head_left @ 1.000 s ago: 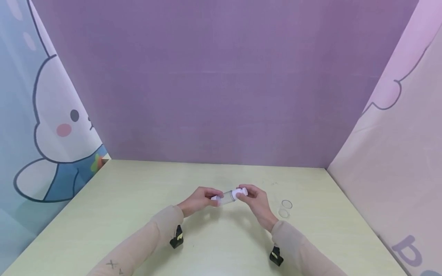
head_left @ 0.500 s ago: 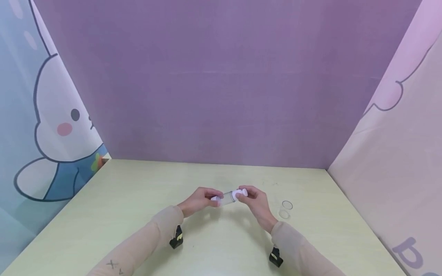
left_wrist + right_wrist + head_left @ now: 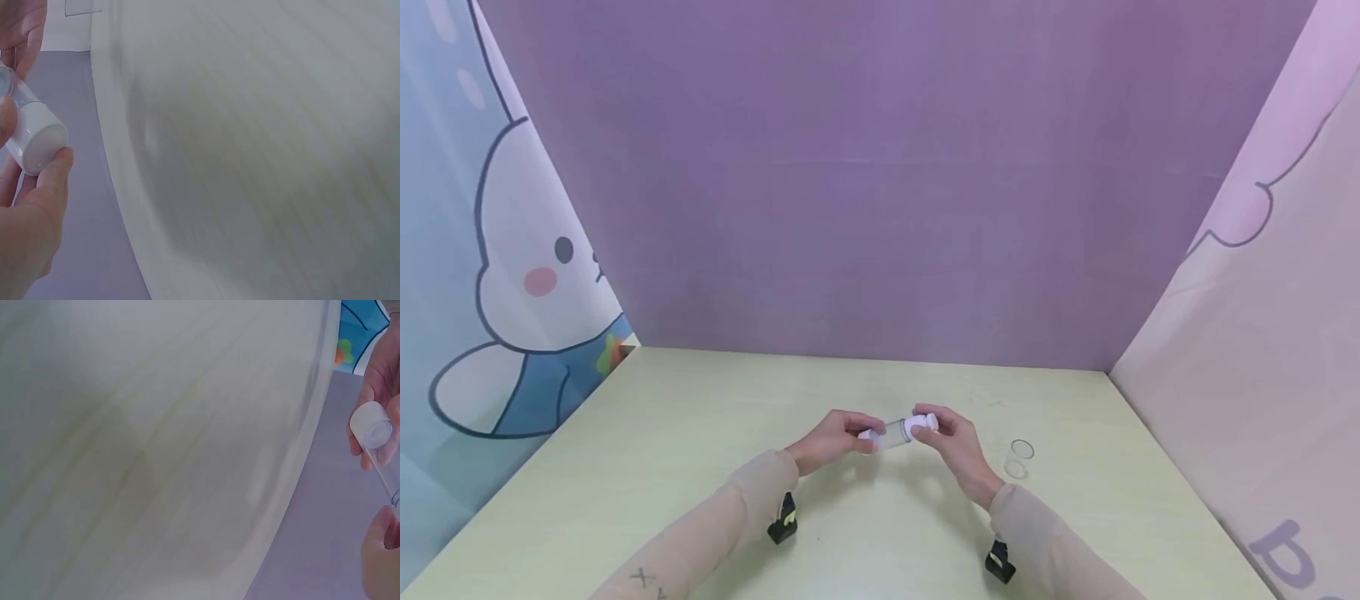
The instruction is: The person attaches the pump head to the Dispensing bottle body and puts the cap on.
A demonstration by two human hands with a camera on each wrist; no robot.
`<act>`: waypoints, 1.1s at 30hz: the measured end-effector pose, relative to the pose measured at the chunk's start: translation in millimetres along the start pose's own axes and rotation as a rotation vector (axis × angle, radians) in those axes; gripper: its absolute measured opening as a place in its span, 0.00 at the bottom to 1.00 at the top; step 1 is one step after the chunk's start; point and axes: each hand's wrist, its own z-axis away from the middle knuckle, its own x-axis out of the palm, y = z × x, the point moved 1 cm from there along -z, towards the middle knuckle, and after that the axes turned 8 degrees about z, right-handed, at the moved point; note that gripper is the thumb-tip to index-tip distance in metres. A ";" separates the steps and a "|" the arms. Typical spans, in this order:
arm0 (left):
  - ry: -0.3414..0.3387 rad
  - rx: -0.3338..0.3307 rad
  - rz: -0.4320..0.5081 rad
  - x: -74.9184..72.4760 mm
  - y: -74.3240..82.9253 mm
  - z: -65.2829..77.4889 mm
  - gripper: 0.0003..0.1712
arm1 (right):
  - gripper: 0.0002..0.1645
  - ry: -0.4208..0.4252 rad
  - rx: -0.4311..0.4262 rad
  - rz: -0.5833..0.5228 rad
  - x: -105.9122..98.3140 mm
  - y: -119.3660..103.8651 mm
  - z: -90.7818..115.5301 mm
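A clear cylindrical bottle (image 3: 892,434) with white ends is held slightly tilted above the table, its right end higher. On the left, my left hand (image 3: 835,436) pinches one white end between thumb and fingers. The white part at the other end, with a small white knob, is gripped by my right hand (image 3: 957,444). In the left wrist view the white end piece (image 3: 42,140) shows a flat round face. The right wrist view shows that white end (image 3: 367,422) with a paler disc inside it, and a stretch of clear tube leading to my right fingers.
A clear cup (image 3: 1022,450) with a dark rim stands on the table to the right of my right hand. The pale table (image 3: 737,383) ends at a purple panel (image 3: 880,208) behind. Printed curtains (image 3: 527,250) hang at both sides.
Both hands keep their hold on the bottle and hardly move. The head view shifts very slightly.
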 end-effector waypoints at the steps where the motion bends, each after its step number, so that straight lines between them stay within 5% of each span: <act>1: -0.003 0.001 0.000 0.4 -0.1 -0.3 0.20 | 0.23 -0.010 -0.007 -0.004 -0.5 -0.6 0.7; 8: -0.003 0.003 0.009 1.8 1.8 0.6 0.20 | 0.28 -0.053 -0.051 -0.067 -0.9 -3.5 2.0; 33: 0.004 0.007 -0.018 0.4 1.8 1.2 0.18 | 0.28 0.011 -0.022 -0.010 -1.1 -5.1 -1.0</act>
